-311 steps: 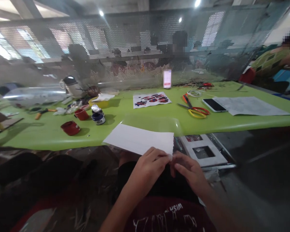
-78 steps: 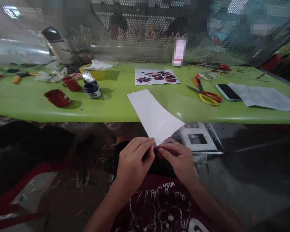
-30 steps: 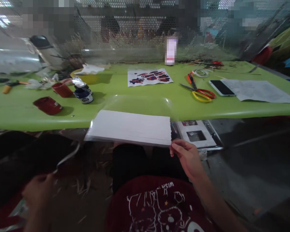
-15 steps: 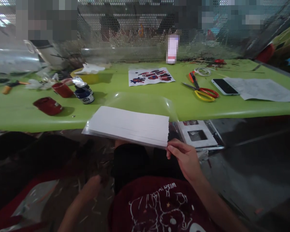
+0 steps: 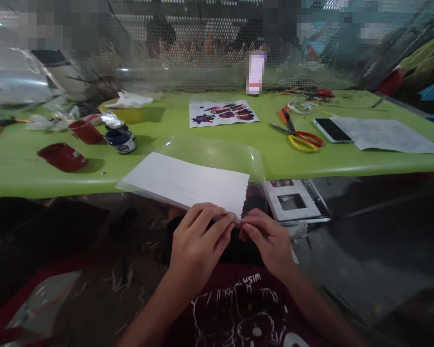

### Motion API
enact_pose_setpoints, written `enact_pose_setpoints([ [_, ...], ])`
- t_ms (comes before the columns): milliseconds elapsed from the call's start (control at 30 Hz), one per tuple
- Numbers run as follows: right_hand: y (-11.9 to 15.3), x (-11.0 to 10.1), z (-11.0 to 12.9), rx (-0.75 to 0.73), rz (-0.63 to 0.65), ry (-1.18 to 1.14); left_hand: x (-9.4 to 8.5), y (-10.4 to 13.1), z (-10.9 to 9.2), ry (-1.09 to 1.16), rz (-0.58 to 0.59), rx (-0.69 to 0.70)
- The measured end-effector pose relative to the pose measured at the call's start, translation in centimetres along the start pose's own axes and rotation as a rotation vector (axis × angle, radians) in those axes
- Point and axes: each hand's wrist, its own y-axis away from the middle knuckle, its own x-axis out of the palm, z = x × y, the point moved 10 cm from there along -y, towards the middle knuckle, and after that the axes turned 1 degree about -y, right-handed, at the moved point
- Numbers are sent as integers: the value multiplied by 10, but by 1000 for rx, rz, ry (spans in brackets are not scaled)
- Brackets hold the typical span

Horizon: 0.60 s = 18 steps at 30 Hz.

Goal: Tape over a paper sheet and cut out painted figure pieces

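Observation:
A white sheet of paper (image 5: 191, 180) with a jagged right edge lies on a clear plastic sheet (image 5: 217, 147), which overhangs the green table's front edge towards my lap. Both hands meet at the near right corner. My right hand (image 5: 271, 241) pinches that corner between thumb and fingertips. Close beside it, my left hand (image 5: 202, 238) is closed with its fingertips on the near edge of the sheets. Which layer each fingertip grips is partly hidden.
On the green table (image 5: 224, 166) are red-and-yellow-handled scissors (image 5: 300, 135), a phone (image 5: 332, 130), a printed sheet (image 5: 224, 114), dark blue jars (image 5: 120, 140), red containers (image 5: 62, 157) and a yellow bowl (image 5: 130, 114). A white framed box (image 5: 292, 202) sits below the table edge.
My left hand has come up from low on the left to the sheets' near corner, beside my right hand. The paper has tilted slightly, its right end shifting a little left.

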Motion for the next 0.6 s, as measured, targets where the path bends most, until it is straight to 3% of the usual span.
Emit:
enact_pose_setpoints([
  [300, 1, 2, 5, -46, 23, 125, -1, -1, 9, 207, -4, -141],
  [600, -2, 7, 7, -60, 37, 88, 4, 1, 15, 231, 22, -169],
])
